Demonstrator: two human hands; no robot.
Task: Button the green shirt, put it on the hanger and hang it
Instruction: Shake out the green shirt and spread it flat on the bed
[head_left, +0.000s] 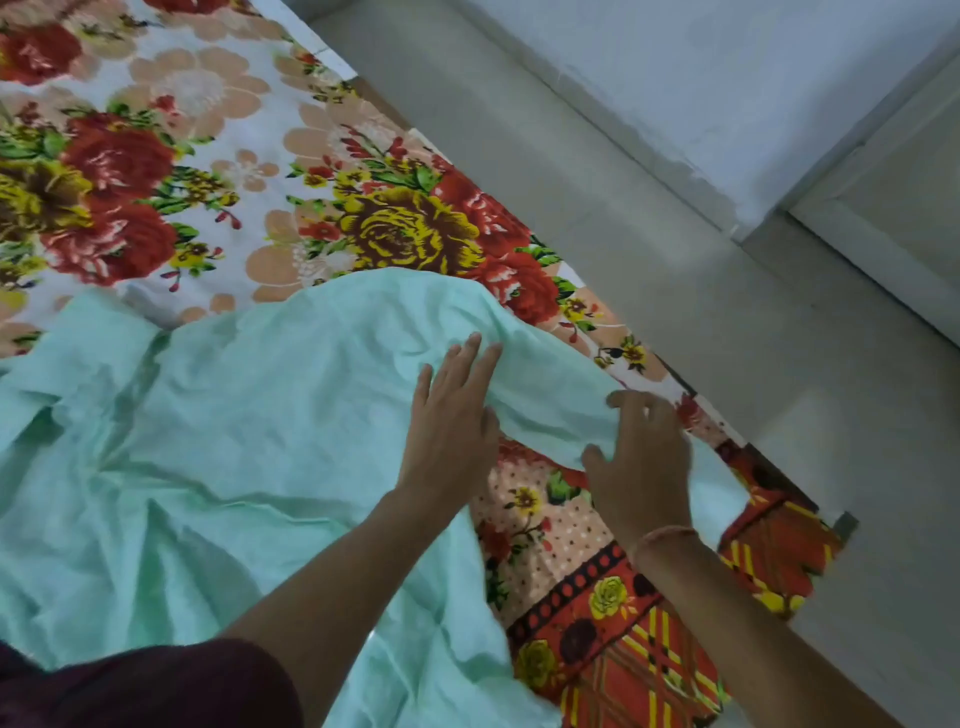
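A pale mint-green shirt (218, 441) lies spread and wrinkled over a bed, filling the lower left of the view. One sleeve of it stretches to the right towards the bed's edge. My left hand (449, 415) lies flat on the shirt where the sleeve begins, fingers straight. My right hand (641, 452) rests on the sleeve's end near the bed edge, fingers spread and slightly bent over the cloth. No buttons and no hanger are visible.
The bed is covered by a flowered sheet (249, 171) in red, yellow and peach. To the right lies a grey tiled floor (675, 218), with a white wall (753, 67) and a door frame beyond it.
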